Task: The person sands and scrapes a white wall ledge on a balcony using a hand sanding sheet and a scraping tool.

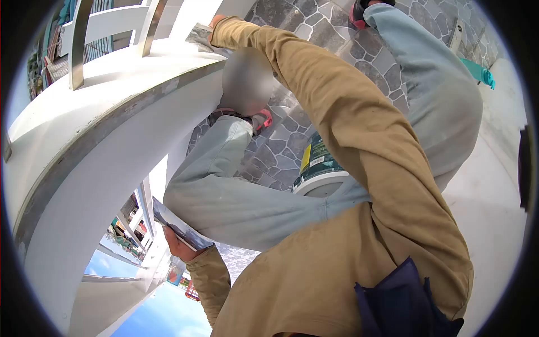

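My right hand (215,22), at the end of a long tan sleeve, is closed at a flat grey blade (203,37), which looks like a plastering trowel. The blade lies against the white curved wall (120,84), near its grey edge strip (112,121); the handle is hidden. Lower left, my left hand (181,246) grips a flat, grey-blue rectangular plate (178,226) with a pale edge, held beside my knee. Its exact kind I cannot make out. A blurred patch covers part of the view between my right forearm and my foot.
Between my legs stands a green bucket (319,160) with a white rim. Grey stone-patterned paving (281,146) lies below. Metal posts (80,48) rise from the white wall. A turquoise object (478,73) and a metal strip (457,33) are at upper right.
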The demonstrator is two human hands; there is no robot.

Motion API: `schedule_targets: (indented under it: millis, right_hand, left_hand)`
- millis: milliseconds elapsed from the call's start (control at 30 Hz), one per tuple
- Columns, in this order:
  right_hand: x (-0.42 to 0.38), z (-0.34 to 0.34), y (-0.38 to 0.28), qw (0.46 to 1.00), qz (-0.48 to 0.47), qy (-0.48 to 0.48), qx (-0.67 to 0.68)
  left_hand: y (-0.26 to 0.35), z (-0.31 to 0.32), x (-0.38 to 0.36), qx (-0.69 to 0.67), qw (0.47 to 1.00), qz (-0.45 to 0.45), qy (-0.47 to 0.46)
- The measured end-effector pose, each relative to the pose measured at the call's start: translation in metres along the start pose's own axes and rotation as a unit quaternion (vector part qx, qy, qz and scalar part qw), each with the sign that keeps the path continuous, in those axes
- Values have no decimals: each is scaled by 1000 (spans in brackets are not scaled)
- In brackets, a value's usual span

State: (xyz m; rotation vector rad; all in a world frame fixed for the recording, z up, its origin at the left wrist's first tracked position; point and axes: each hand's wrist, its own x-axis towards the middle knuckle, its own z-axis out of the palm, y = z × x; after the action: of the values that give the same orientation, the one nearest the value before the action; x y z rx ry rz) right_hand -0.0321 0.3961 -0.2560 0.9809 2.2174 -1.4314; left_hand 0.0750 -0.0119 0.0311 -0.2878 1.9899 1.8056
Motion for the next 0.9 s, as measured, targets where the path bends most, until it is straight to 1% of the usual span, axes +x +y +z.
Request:
schedule_targets:
  millis: [33, 67, 100, 167, 233, 267, 367, 400, 467, 500, 567, 600, 633, 667, 733, 767, 833, 900]
  right_hand:
    - [0, 3, -1, 1000, -9, 14, 0]
    - [0, 3, -5, 1000, -8, -3, -30]
    - [-1, 3, -7, 1000, -7, -6, -30]
    - [-4, 4, -12, 998, -49, 2, -48]
    - [-1, 1, -21, 997, -51, 6, -58]
    - [3, 0, -27, 995, -51, -8, -80]
    - [9, 2, -37, 992, -52, 13, -115]
    - [22, 9, -38, 987, -63, 15, -150]
    - [40, 20, -41, 980, -74, 16, -186]
    - [46, 23, -42, 978, -68, 11, -196]
    - [52, 25, -46, 976, -62, 6, -207]
    - [52, 25, -49, 966, -78, -8, -245]
    - [51, 25, -50, 961, -85, -15, -264]
    - [48, 23, -53, 955, -93, -22, -282]
    - [22, 10, -56, 989, -85, -10, -118]
    - [20, 9, -54, 989, -83, -8, -118]
    - [15, 8, -52, 989, -143, -26, -25]
    - [12, -4, -46, 986, -166, -23, 9]
  left_hand:
    - [-2, 3, 1, 45, 997, 33, 50]
    - [-3, 8, 0, 90, 989, 66, 100]
    - [-2, 11, 1, 91, 989, 64, 101]
    - [2, 16, 3, 21, 994, 15, 107]
    - [1, 16, 4, 28, 992, 20, 122]
    - [1, 15, 4, 36, 990, 26, 134]
    - [0, 6, 6, 22, 992, 15, 122]
    - [-2, 2, 7, 21, 992, 14, 123]
    - [-5, -2, 9, 62, 984, 55, 155]
    - [-6, -1, 10, 60, 985, 54, 155]
    - [-6, -2, 11, 49, 980, 49, 187]
    - [-6, -5, 11, 44, 978, 48, 198]
    - [-6, -17, 13, -4, 983, 9, 184]
    - [-7, -25, 14, -29, 984, -10, 175]
    - [-8, -38, 15, -50, 987, -32, 148]
    - [-9, -40, 17, -50, 989, -34, 137]
    - [-12, -45, 18, -47, 991, -28, 119]
    - [-8, -30, 17, -44, 993, -20, 111]
